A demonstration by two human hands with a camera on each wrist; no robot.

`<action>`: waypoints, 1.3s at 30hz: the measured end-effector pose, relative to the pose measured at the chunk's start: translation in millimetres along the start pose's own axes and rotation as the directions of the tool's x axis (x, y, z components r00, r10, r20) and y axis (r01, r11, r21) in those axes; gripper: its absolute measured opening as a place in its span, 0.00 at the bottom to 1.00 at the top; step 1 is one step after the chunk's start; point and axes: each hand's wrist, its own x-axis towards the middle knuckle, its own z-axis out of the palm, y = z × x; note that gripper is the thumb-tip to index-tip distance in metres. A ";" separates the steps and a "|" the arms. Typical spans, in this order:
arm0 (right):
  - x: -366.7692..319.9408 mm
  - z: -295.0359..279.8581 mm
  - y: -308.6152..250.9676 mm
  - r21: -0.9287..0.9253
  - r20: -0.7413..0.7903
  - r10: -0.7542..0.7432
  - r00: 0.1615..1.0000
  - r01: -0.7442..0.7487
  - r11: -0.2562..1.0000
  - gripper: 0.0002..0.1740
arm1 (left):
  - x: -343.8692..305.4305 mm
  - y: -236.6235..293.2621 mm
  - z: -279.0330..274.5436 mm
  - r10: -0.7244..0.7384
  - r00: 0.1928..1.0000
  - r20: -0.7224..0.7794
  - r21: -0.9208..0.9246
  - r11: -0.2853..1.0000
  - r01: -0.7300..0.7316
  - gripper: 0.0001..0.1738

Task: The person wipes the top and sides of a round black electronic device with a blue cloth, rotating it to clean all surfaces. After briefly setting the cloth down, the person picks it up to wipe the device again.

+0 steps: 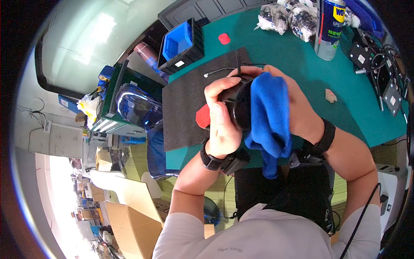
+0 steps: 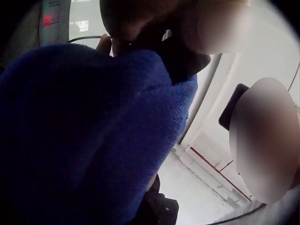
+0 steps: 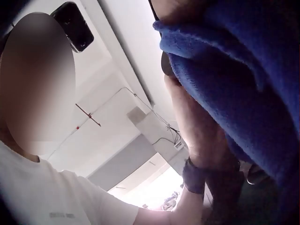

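Note:
In the head view my left hand (image 1: 224, 129) grips a glossy black rounded object (image 1: 240, 103) by its side, fingers curled over its top edge and thumb along its face. A thin black cable runs from behind it; its exact kind cannot be told. My right hand (image 1: 299, 103) holds a blue cloth (image 1: 271, 112) against the object's right side, the cloth's end hanging below. That cloth (image 2: 93, 126) fills much of the left wrist view. In the right wrist view the cloth (image 3: 234, 89) covers the right side, with my left forearm behind it.
A dark grey mat (image 1: 183, 101) lies on the green table (image 1: 297, 56). A red piece (image 1: 202, 116) shows beside my left hand, another red piece (image 1: 224, 39) farther back. Around stand a blue-and-black bin (image 1: 179, 45), a spray can (image 1: 330, 32), wrapped bundles (image 1: 302, 21) and black cabled parts (image 1: 384, 73).

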 end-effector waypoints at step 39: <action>-1.7 -7.6 1.8 -0.122 -0.103 0.047 0.994 -0.060 0.991 0.12 | -5.6 5.4 4.5 -0.074 0.997 0.022 0.082 0.994 0.072 0.27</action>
